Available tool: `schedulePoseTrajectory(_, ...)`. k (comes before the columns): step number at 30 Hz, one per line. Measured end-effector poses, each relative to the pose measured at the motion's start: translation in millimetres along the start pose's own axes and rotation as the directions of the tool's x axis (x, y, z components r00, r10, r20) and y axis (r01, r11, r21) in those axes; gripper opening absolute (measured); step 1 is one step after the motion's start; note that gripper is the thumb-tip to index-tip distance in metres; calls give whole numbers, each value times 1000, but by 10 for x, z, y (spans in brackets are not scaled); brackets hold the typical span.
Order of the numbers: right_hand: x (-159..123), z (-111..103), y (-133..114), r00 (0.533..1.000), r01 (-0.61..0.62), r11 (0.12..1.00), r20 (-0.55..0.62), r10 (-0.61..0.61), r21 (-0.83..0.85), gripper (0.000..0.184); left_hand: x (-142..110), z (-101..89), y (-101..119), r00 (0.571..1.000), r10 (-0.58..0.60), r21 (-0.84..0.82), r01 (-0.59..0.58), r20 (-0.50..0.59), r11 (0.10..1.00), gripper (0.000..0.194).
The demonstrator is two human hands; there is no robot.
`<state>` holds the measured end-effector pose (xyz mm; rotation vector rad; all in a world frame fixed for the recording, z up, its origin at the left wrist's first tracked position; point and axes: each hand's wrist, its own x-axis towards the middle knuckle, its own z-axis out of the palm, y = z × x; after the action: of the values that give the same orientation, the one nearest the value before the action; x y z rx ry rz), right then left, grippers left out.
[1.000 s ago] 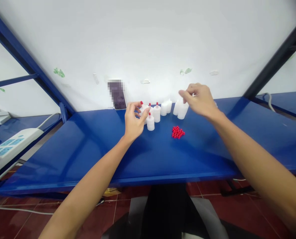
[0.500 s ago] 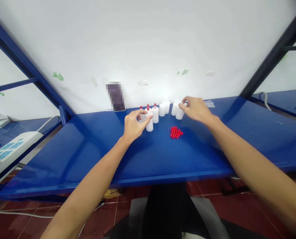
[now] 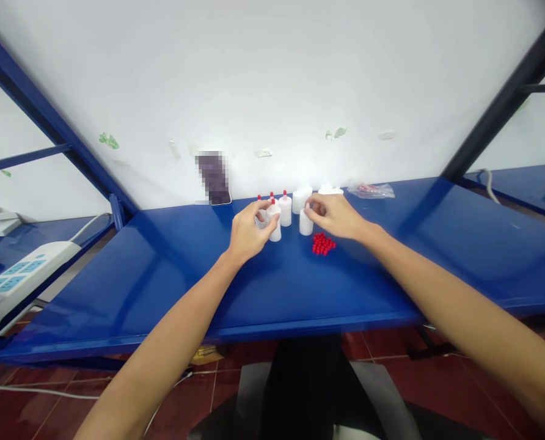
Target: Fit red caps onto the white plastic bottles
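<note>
Several small white bottles stand near the back of the blue table. Some carry red caps, like the capped bottle; others are uncapped, like the bare bottle. My left hand curls round a red-capped bottle at the left of the group. My right hand grips an uncapped white bottle just in front of the row. A small heap of red caps lies below my right hand.
A phone leans on the white wall behind the bottles. A clear plastic bag lies at the back right. A white power strip sits on the left bench. Blue frame bars rise on both sides.
My right hand has come from the far right bottles toward me and left, bringing an uncapped bottle beside the caps. My left hand has stayed on the capped bottle.
</note>
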<state>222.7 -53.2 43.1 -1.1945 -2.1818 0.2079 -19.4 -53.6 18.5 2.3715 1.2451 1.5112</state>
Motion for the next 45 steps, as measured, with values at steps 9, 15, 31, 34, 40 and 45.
schedulePoseTrajectory(9,-53,66,-159,998,16,968,60,-32,251,24,-3,4,-57,1000,-12,54,11,7,998,23)
schedulePoseTrajectory(15,-10,-59,-151,999,-39,939,49,24,341,36,-2,-19,-83,999,-21,89,17,35,996,24)
schedulePoseTrajectory(31,-13,-328,214,802,-70,991,597,-10,110,48,-44,-33,304,994,11,-153,6,106,988,39)
schedulePoseTrajectory(34,-5,-312,218,791,-40,990,609,-51,135,44,-65,46,367,993,-14,-152,32,121,988,46)
schedulePoseTrajectory(40,10,-263,224,787,25,995,612,-77,92,38,-106,92,391,975,-160,-234,193,154,953,43)
schedulePoseTrajectory(45,20,-257,172,775,-34,999,632,25,2,36,-139,144,397,968,-124,-217,172,217,961,21)
